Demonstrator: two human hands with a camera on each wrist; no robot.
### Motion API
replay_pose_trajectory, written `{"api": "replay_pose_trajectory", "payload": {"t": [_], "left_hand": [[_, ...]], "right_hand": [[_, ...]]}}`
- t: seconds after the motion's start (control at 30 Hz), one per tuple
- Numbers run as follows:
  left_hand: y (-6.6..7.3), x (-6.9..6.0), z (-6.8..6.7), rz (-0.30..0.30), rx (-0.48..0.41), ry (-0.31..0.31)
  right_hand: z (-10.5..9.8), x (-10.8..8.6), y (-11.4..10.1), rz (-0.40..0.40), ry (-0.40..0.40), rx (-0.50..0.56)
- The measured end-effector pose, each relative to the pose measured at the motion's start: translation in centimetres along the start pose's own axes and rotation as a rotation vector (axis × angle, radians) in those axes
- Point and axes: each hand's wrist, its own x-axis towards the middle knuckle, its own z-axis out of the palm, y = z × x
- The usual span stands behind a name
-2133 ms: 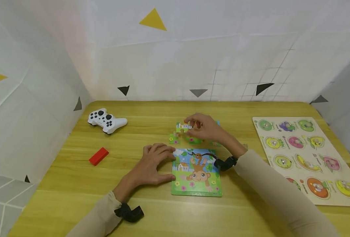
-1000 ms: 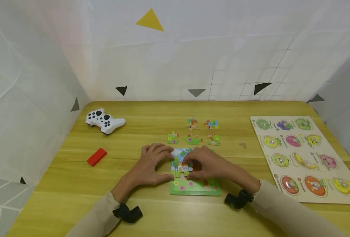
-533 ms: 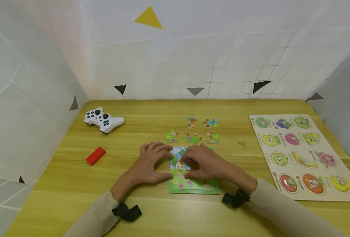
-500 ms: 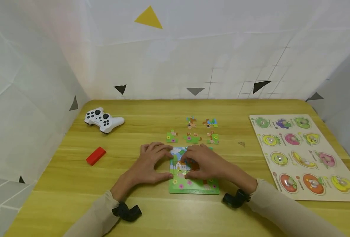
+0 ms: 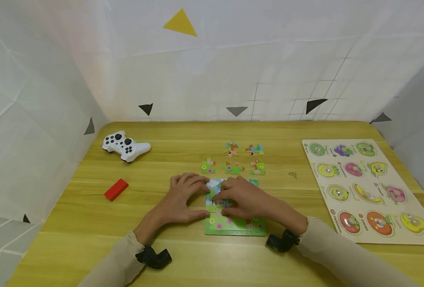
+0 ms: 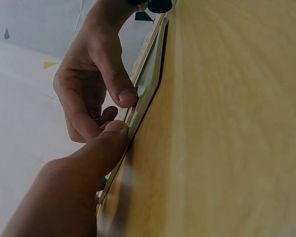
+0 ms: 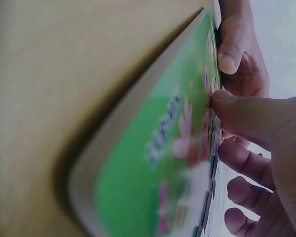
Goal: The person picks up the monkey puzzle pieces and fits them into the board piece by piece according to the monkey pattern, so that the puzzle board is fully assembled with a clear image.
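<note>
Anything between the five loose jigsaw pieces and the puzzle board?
Nothing visible lies between the loose jigsaw pieces and the puzzle board. Over the board, the right hand covers much of the middle; the left hand touches its left edge.

One left hand and one right hand make two hands, with one wrist camera on each wrist, two altogether. One puzzle board sits between the hands; its fitted pieces are too covered to count. Beyond the hands lie five loose pieces, two in the farther row and three in the nearer. Left of the hands are one game controller and one block. Right of them, one fruit board carries twelve fruits, four rows of three.
</note>
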Motion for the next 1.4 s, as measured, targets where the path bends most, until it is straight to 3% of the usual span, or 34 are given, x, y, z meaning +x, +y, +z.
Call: {"api": "replay_pose_trajectory", "payload": {"t": [0.5, 1.2, 1.4], "left_hand": [[0.01, 0.01, 0.0, 0.001, 0.003, 0.007], [-0.11, 0.08, -0.04, 0.004, 0.002, -0.004], [-0.09, 0.07, 0.03, 0.012, 0.002, 0.009]], "right_hand": [[0.01, 0.07, -0.15, 0.048, -0.031, 0.01], [-0.36, 0.55, -0.37, 0.052, -0.072, -0.033], [-0.31, 0.6, 0.08, 0.042, -0.049, 0.04]]}}
